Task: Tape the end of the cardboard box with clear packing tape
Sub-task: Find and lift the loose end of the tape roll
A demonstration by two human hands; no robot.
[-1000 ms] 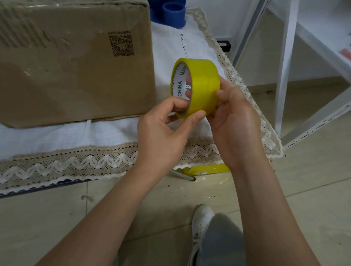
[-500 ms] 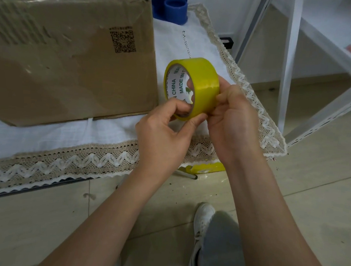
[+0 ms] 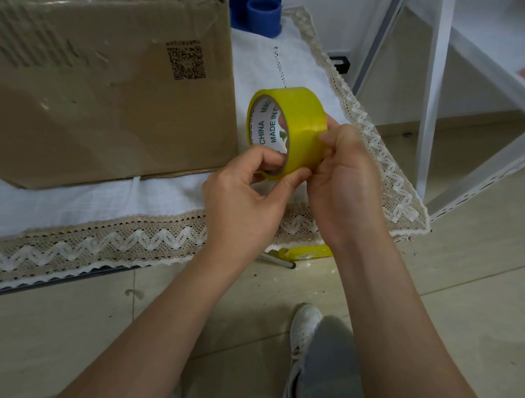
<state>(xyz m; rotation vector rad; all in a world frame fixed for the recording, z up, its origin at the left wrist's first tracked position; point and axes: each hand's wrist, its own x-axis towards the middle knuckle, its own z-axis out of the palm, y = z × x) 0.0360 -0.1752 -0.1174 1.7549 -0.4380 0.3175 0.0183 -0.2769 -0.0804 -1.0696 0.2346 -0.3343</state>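
A large brown cardboard box (image 3: 101,82) with a QR code on its side sits on a white lace-edged cloth at the upper left. To its right I hold a yellowish roll of packing tape (image 3: 294,123) upright in front of me. My left hand (image 3: 245,197) grips the roll's lower rim, with a finger hooked through its core. My right hand (image 3: 343,179) pinches the outer face of the roll with thumb and fingertips. No loose tape end is visible.
The white cloth (image 3: 162,198) covers a low table. A blue tape dispenser (image 3: 256,8) stands behind the box. A yellow utility knife (image 3: 304,253) lies at the cloth's edge. White shelf legs (image 3: 430,95) rise at the right. My shoe (image 3: 303,335) rests on the tiled floor.
The roll has turned slightly in my hands and sits a little closer to the box. My right fingertips have shifted along its outer face.
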